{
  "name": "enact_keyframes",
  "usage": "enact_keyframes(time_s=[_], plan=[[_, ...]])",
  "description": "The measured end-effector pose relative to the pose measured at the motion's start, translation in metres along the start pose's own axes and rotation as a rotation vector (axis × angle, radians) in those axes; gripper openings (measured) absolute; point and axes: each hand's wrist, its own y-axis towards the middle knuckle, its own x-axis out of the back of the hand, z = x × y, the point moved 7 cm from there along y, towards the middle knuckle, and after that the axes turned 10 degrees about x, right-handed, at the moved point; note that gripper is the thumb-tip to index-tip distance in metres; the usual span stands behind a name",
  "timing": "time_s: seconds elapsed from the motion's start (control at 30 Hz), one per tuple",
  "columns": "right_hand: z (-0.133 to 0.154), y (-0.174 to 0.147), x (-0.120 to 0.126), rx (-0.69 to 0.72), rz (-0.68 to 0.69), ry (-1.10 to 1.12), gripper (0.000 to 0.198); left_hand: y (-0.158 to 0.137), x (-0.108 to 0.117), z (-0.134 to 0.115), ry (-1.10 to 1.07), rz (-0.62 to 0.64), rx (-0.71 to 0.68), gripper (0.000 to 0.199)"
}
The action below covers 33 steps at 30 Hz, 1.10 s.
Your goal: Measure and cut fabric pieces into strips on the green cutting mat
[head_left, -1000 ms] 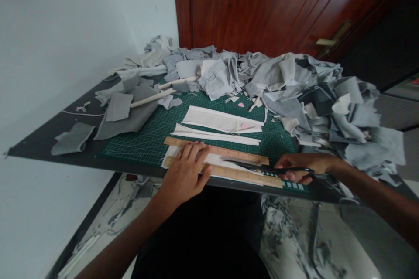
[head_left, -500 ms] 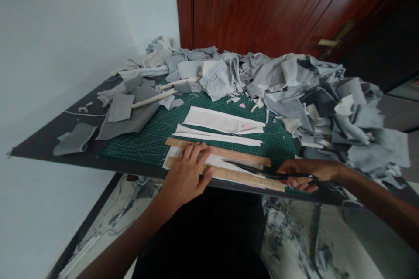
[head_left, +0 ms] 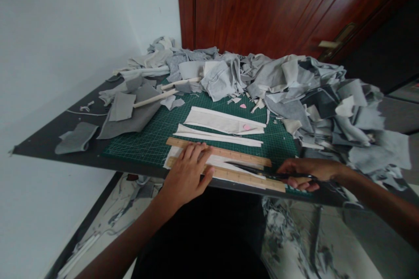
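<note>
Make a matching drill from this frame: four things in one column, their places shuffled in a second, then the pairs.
Things:
1. left hand
2. right hand
3. scissors
4. pink chalk piece

Places:
A. lying on the white fabric strip farther up the mat
B. blades between the two wooden rulers
C. pressed flat on the rulers and white fabric
D. at the scissor handles, near the table edge

Pairs: 1-C, 2-D, 3-B, 4-A
</note>
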Motion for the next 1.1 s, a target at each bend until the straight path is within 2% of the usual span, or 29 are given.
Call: enact_keyframes(time_s=[0.27, 0.47, 0.67, 0.87, 1.1], plan=[[0.013, 0.003, 0.010, -0.027, 0.024, -0.138, 0.053, 0.000, 0.000, 0.000, 0.001, -0.007, 0.002, 0.047], [0.025, 0.012, 0.005, 0.015, 0.010, -0.147, 0.057, 0.000, -0.002, 0.003, 0.000, -0.017, 0.031, 0.067], [0.034, 0.019, 0.001, 0.039, 0.057, -0.108, 0.062, 0.001, 0.000, 0.003, -0.016, -0.015, 0.030, 0.076], [0.044, 0.022, 0.005, 0.048, 0.025, -0.245, 0.056, 0.002, 0.000, 0.003, -0.015, -0.008, 0.039, 0.078], [0.037, 0.024, 0.011, 0.044, 0.016, -0.233, 0.050, 0.000, -0.002, 0.005, -0.025, 0.000, 0.057, 0.078]])
